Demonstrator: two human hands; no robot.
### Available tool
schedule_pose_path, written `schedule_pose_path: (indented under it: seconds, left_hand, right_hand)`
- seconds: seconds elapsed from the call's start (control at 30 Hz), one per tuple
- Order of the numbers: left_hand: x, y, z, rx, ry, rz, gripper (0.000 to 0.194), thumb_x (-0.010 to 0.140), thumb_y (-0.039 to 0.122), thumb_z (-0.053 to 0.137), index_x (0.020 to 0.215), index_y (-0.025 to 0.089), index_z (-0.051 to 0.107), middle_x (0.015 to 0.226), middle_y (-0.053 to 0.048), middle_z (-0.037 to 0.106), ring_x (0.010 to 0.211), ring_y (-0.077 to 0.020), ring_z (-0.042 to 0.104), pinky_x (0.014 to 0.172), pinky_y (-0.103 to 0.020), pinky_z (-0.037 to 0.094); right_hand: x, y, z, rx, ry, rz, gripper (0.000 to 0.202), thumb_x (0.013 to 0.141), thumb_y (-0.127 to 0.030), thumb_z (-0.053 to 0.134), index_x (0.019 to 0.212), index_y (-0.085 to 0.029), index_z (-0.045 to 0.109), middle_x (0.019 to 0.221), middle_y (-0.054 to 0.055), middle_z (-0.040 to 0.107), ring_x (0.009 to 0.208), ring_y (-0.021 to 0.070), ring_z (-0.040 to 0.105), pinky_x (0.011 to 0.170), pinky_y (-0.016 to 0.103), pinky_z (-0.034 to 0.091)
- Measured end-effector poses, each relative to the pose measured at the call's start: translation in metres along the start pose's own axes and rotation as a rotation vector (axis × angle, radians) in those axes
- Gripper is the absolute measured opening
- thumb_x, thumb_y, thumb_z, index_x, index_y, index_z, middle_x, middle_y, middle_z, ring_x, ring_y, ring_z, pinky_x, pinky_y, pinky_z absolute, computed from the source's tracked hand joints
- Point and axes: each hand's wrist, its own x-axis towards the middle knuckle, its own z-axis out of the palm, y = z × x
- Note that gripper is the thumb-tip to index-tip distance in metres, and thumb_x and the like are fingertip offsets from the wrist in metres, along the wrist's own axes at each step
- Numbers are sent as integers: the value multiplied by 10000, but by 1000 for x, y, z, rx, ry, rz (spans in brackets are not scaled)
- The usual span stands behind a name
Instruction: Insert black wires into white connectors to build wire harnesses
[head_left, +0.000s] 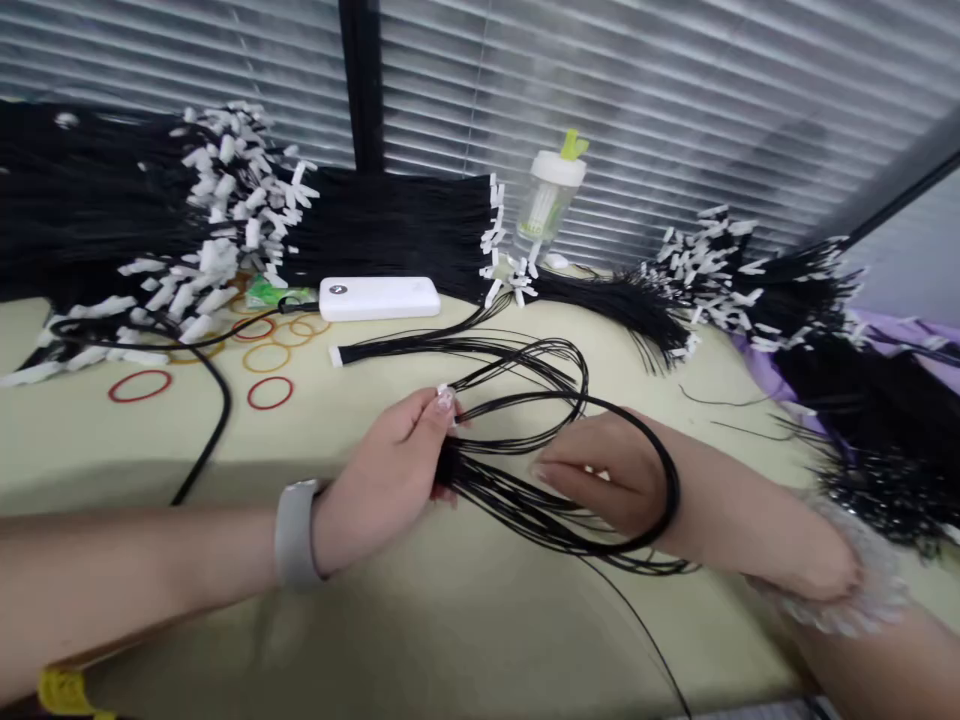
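My left hand (401,450) is closed around a bundle of thin black wires (517,490), with a small white connector at the thumb. From this grip the wires fan and loop to the right. My right hand (607,470) has its fingers curled together among these wires; what they pinch, if anything, is hidden. One thicker black loop (637,415) arcs across the back of that hand. Just beyond my hands lies another wire bundle (420,347), tipped with a white connector (336,356) at its left end.
Colored rubber bands (270,392) and a white power bank (379,298) with a black cable (217,400) lie at left. Piles of black wires with white connectors (225,190) line the back. A bottle with a green-tipped lid (551,195) stands by the blinds. More wires (877,410) lie right.
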Motion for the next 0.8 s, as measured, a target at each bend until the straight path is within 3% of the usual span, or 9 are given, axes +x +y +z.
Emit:
schedule_pose_path:
  seconds: [0.13, 0.23, 0.33, 0.8]
  left_hand:
    - [-3, -2, 1, 37, 3, 24, 326, 823, 476, 317, 808, 188, 470, 703, 29, 459, 439, -46, 454, 355, -146, 412]
    - [-7, -2, 2, 85, -38, 60, 300, 831, 459, 316, 791, 198, 459, 679, 39, 445, 437, -44, 463, 349, -136, 418]
    - [-12, -2, 3, 121, -88, 86, 275, 839, 437, 317, 774, 203, 446, 626, 51, 417, 430, -47, 463, 357, -137, 429]
    - [-15, -2, 5, 103, -113, 80, 244, 853, 392, 315, 759, 203, 437, 599, 55, 426, 417, -48, 455, 364, -146, 402]
  right_hand:
    - [17, -11, 17, 172, 93, -159, 292, 858, -247, 346, 619, -141, 477, 539, -42, 397, 497, 44, 306, 488, 178, 267]
    - [19, -18, 26, 311, 139, -104, 290, 863, -244, 349, 649, -142, 516, 572, -36, 441, 539, 46, 365, 524, 159, 308]
    - [13, -20, 31, 415, 104, -46, 293, 870, -290, 342, 742, -168, 576, 621, -38, 492, 583, 50, 411, 561, 151, 335]
    - [6, -14, 38, 354, 143, -143, 262, 866, -241, 341, 826, -184, 594, 597, -43, 465, 552, 48, 367, 559, 169, 313]
